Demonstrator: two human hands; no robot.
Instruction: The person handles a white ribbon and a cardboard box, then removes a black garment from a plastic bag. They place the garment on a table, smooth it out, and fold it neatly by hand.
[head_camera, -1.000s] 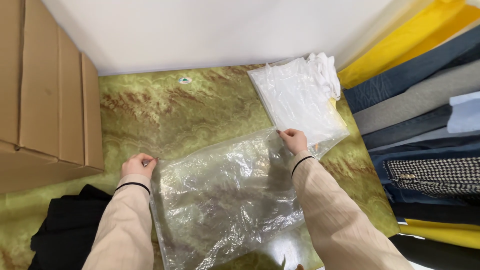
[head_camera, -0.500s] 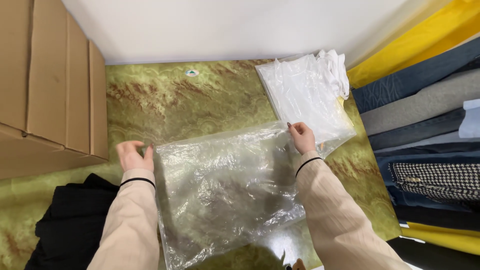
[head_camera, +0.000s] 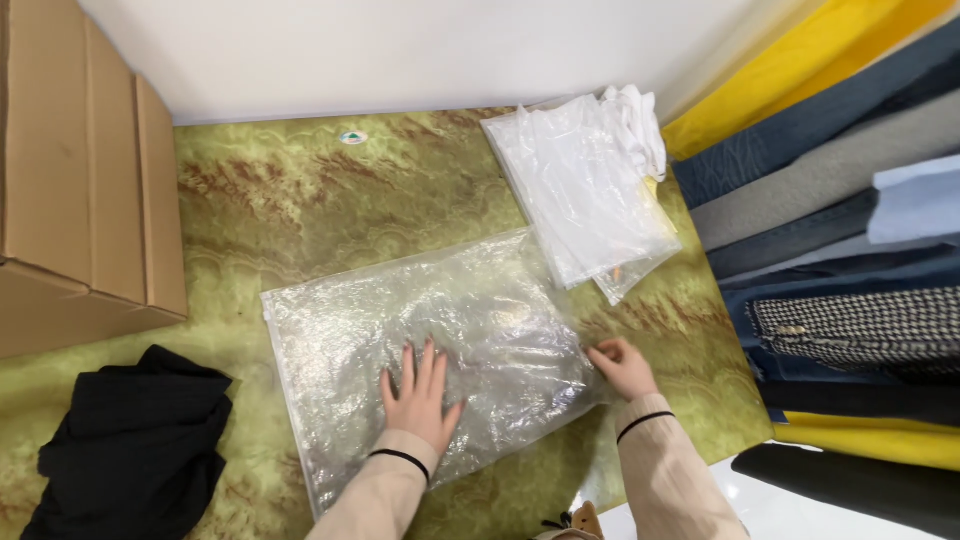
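Crinkled clear plastic bag (head_camera: 430, 340) under left hand (head_camera: 420, 395)

The worktop (head_camera: 300, 200) was olive green, veined with rusty brown like marble. On it lay a clear, crinkled plastic bag (head_camera: 420, 340); left of the bag sat a black garment (head_camera: 130, 440), and above that a tan cardboard box (head_camera: 70, 190). Right of the bag hung yellow, navy and grey fabrics (head_camera: 830, 170), and one black-and-white houndstooth cloth (head_camera: 860, 325).
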